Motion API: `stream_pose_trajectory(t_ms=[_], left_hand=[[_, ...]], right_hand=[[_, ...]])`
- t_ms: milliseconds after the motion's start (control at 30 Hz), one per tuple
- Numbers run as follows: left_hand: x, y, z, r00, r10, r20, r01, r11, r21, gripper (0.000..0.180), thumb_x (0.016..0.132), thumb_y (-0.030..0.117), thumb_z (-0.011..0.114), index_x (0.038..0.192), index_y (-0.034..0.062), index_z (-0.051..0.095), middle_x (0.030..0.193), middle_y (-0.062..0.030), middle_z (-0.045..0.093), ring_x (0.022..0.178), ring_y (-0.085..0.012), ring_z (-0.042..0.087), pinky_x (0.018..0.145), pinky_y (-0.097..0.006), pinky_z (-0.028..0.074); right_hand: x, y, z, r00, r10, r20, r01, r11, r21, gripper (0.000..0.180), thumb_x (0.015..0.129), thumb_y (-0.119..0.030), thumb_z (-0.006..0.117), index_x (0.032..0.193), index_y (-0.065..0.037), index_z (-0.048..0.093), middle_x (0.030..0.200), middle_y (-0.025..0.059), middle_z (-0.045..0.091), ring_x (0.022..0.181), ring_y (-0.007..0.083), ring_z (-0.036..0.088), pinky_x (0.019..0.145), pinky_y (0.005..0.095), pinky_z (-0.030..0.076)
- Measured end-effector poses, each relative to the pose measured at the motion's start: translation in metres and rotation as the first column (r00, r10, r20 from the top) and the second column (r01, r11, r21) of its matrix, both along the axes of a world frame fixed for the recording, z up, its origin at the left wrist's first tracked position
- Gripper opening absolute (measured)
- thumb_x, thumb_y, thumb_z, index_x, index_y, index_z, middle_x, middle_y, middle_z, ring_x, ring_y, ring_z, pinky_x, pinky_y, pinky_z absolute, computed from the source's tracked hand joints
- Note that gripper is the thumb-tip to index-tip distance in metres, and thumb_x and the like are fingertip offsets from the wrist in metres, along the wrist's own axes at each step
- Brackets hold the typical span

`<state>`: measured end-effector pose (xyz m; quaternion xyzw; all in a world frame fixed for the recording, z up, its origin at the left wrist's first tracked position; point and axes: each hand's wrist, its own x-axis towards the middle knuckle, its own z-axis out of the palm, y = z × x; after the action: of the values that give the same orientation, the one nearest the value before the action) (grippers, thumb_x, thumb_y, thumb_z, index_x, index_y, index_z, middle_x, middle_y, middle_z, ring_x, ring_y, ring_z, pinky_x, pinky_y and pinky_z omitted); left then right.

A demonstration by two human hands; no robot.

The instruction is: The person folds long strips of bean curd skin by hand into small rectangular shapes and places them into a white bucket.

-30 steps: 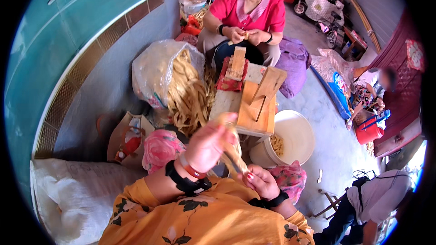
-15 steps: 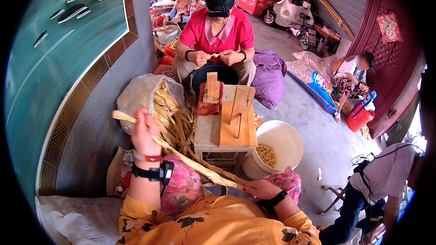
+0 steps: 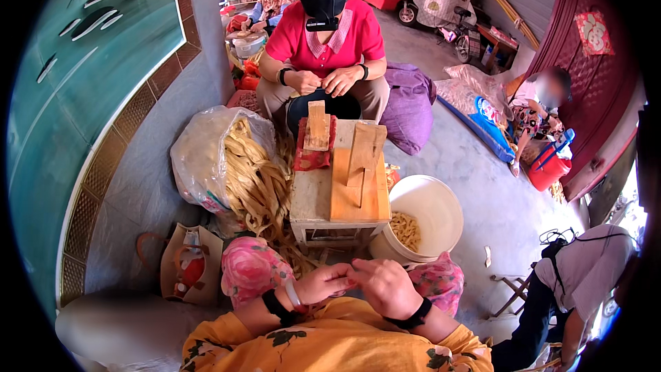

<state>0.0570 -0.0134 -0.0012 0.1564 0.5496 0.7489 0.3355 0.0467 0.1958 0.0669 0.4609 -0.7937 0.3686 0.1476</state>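
Observation:
My left hand point(image 3: 323, 284) and my right hand point(image 3: 385, 288) meet low in front of me, above my lap. Both are closed, with the fingertips pressed close together, and whatever they hold is hidden behind the fingers. Just ahead stands a small worn table point(image 3: 311, 208) bearing an orange-brown wooden board point(image 3: 344, 200) with an upright wooden block point(image 3: 365, 150). Left of it, a clear plastic bag point(image 3: 198, 151) spills long pale yellow dried strips point(image 3: 251, 172). To the right of the table, a white bucket point(image 3: 437, 210) contains small yellowish pieces point(image 3: 405, 231).
Across the table sits a person in a pink shirt point(image 3: 330, 45), hands together over a dark tub point(image 3: 344, 107). A second wooden block point(image 3: 317, 127) rests on a red cloth point(image 3: 310, 158). A purple sack point(image 3: 407, 107) lies behind; a paper bag point(image 3: 180, 262) is at left.
My left hand has come down from the upper left to meet my right hand. The long pale strip stretched between them is no longer visible.

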Motion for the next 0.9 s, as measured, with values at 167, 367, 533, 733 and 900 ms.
stream_pose_trajectory(t_ms=[167, 367, 533, 733, 900], left_hand=[[-0.013, -0.014, 0.004, 0.961, -0.242, 0.132, 0.221, 0.963, 0.158, 0.014, 0.097, 0.014, 0.051, 0.107, 0.0054, 0.053, 0.081, 0.0029, 0.054, 0.068, -0.0041, 0.047, 0.059, -0.018, 0.038], [-0.027, -0.026, -0.026, 0.931, -0.084, 0.354, -0.053, 0.932, 0.359, 0.012, 0.095, 0.019, 0.053, 0.092, 0.0081, 0.056, 0.07, 0.0039, 0.049, 0.06, -0.009, 0.046, 0.058, -0.022, 0.037], [-0.033, -0.005, -0.009, 0.962, 0.265, -0.063, -0.245, 0.944, 0.22, 0.023, 0.09, 0.005, 0.051, 0.112, 0.0009, 0.057, 0.102, -0.0058, 0.061, 0.088, -0.0147, 0.059, 0.079, -0.03, 0.048], [-0.024, 0.009, 0.013, 0.658, -0.114, -0.744, -0.27, 0.887, -0.375, 0.02, 0.082, 0.008, 0.053, 0.1, 0.0004, 0.055, 0.095, -0.0161, 0.058, 0.084, -0.0347, 0.059, 0.072, -0.041, 0.047], [-0.037, 0.001, -0.011, 0.968, -0.217, 0.126, 0.21, 0.976, 0.064, 0.015, 0.088, 0.014, 0.05, 0.101, 0.0061, 0.051, 0.085, -0.0054, 0.054, 0.073, -0.0165, 0.055, 0.065, -0.027, 0.042]], right_hand=[[-0.004, 0.005, -0.008, 0.954, 0.09, -0.285, -0.026, 0.975, 0.221, 0.036, 0.069, -0.007, 0.066, 0.104, -0.006, 0.064, 0.084, 0.0039, 0.06, 0.073, 0.0204, 0.059, 0.062, 0.0326, 0.047], [-0.029, 0.017, -0.029, 0.943, -0.28, -0.179, 0.314, 0.927, 0.205, 0.027, 0.071, -0.01, 0.058, 0.098, -0.007, 0.061, 0.067, 0.0032, 0.051, 0.063, 0.0217, 0.054, 0.057, 0.0355, 0.044], [-0.011, -0.009, -0.046, 0.948, 0.133, 0.289, -0.145, 0.989, 0.018, 0.033, 0.075, -0.001, 0.062, 0.108, -0.005, 0.057, 0.077, 0.0087, 0.06, 0.07, 0.0277, 0.061, 0.064, 0.0374, 0.05], [-0.009, -0.003, -0.051, 0.941, -0.077, 0.329, 0.096, 0.995, -0.041, 0.017, 0.078, 0.0, 0.064, 0.091, -0.006, 0.055, 0.08, 0.009, 0.063, 0.071, 0.0299, 0.062, 0.067, 0.0377, 0.051], [-0.013, -0.003, -0.046, 0.993, -0.089, 0.082, 0.08, 0.991, 0.108, 0.017, 0.075, -0.002, 0.066, 0.089, -0.007, 0.058, 0.073, 0.0075, 0.061, 0.066, 0.0284, 0.061, 0.062, 0.0373, 0.049]])
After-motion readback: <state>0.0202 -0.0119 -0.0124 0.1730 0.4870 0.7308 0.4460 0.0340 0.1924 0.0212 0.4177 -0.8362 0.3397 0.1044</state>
